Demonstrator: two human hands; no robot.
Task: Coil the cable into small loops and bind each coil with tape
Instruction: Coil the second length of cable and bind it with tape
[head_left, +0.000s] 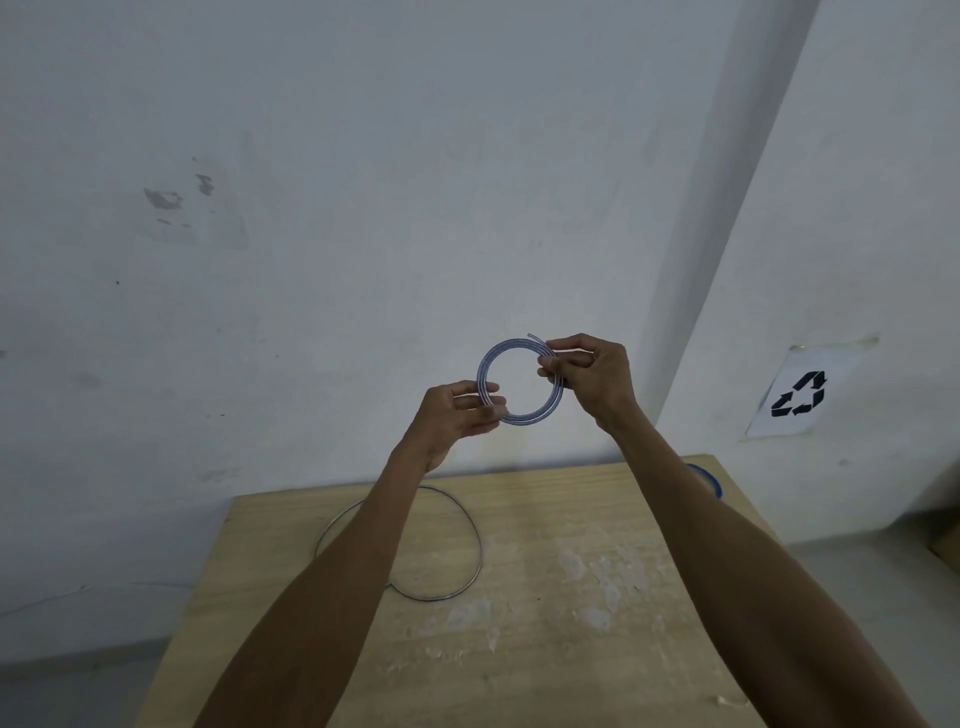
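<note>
Pale wood formed the top of the table (545, 597) at the bottom of the head view, its surface marked with whitish scuffs and patches. Both bare forearms reached up from the lower edge of the picture, and the hands were raised in front of the white wall (311, 208), well above the table.

Between the hands was a small round coil (519, 382) of pale, bluish-white cable, several turns lying tight together. The left hand (457, 415) pinched the coil at its lower left, thumb and fingertips closed on the strands. The right hand (592, 371) pinched it at the upper right, where a short free end of the cable stuck out past the fingers. The two hands were apart, one on each side of the ring, and the coil hung only in their grip, touching nothing else.

On the table, behind the left forearm, lay a larger loose loop of cable (457, 582), partly hidden by that arm; whether it joined the held coil could not be told. At the far right edge of the table, just behind the right forearm, a blue roll of tape (707, 480) showed in part. On the wall to the right was a white sheet with a black recycling sign (800, 395).
</note>
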